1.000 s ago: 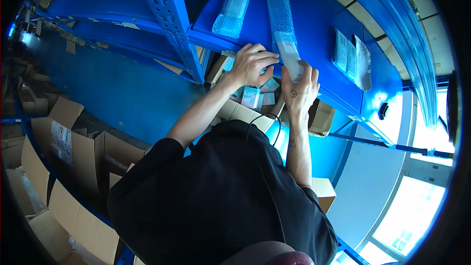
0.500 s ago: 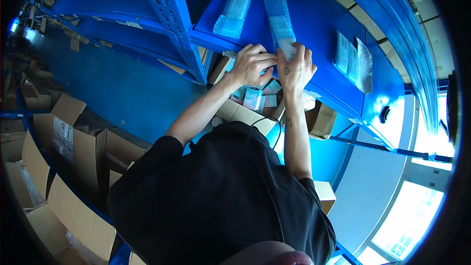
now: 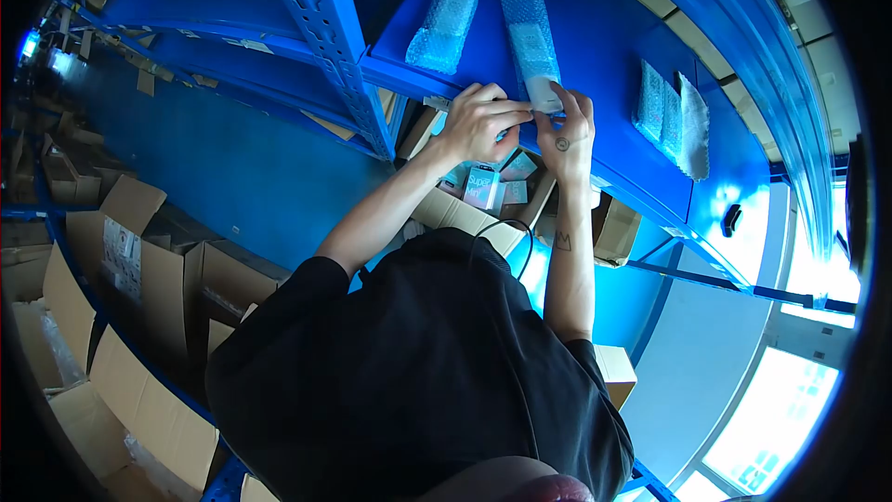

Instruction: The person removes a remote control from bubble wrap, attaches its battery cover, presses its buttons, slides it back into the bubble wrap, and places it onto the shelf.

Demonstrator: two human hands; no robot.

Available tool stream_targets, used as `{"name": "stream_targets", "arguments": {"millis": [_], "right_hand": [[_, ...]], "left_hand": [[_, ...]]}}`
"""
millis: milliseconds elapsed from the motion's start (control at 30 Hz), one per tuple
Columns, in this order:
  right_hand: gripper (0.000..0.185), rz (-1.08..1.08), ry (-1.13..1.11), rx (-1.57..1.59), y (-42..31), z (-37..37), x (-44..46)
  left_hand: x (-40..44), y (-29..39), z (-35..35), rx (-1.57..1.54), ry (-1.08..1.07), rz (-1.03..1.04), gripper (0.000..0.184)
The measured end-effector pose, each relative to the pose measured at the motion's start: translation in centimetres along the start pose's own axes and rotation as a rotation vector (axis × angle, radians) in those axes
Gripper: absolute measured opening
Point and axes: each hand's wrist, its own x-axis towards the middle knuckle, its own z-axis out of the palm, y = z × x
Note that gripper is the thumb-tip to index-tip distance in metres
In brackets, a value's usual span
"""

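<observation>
A bubble-wrap pouch (image 3: 528, 20) with a white item inside lies lengthwise on the blue shelf (image 3: 595, 46). My right hand (image 3: 568, 133) pinches its near end, thumb and fingers at the white part. My left hand (image 3: 480, 124) is beside that end with its fingers bent and their tips close to the pouch; its grip is hidden. To the left lies another bubble-wrap pouch (image 3: 443, 30). Two more wrapped pieces, a bubble pouch (image 3: 658, 110) and a paler one (image 3: 692, 130), lie at the right.
Below the shelf edge, an open carton (image 3: 457, 215) holds several small boxes (image 3: 480, 184). A blue perforated upright (image 3: 321, 23) rises left of my hands. Open cardboard boxes (image 3: 167, 284) stand at the lower left. A black handle (image 3: 732, 220) is at the right.
The white item sits further up inside the bubble pouch than a second ago. My right hand moved up along it, then shifted slightly back to its near end.
</observation>
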Motion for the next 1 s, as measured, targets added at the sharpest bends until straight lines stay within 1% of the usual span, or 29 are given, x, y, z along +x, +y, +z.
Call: {"name": "stream_targets", "arguments": {"millis": [67,200,400,533,700,900,1000], "right_hand": [[0.046,-0.016,-0.005,-0.008,0.1,0.1,0.3],[0.034,-0.06,0.077,-0.051,-0.3,0.6,0.9],[0.034,-0.052,0.076,-0.026,0.5,2.0,1.9],[0.034,0.081,0.055,-0.059,0.1,2.2,2.6],[0.036,0.083,0.109,-0.138,0.6,2.5,3.8],[0.037,0.073,0.077,-0.19,1.0,3.0,5.0],[0.038,0.068,0.066,-0.294,0.9,2.8,5.4]], "left_hand": [[0.2,0.0,0.0,0.002,0.005,0.002,0.023],[0.2,0.1,-0.1,0.004,0.008,-0.008,0.024],[0.1,-0.1,0.1,0.024,0.013,0.005,0.027],[0.1,-0.1,0.1,0.031,0.012,0.005,0.027],[0.1,-0.2,0.2,0.025,0.018,0.004,0.027],[0.1,-0.3,0.2,0.029,0.022,0.003,0.028],[0.0,-0.4,0.4,0.028,0.018,0.011,0.028]]}}
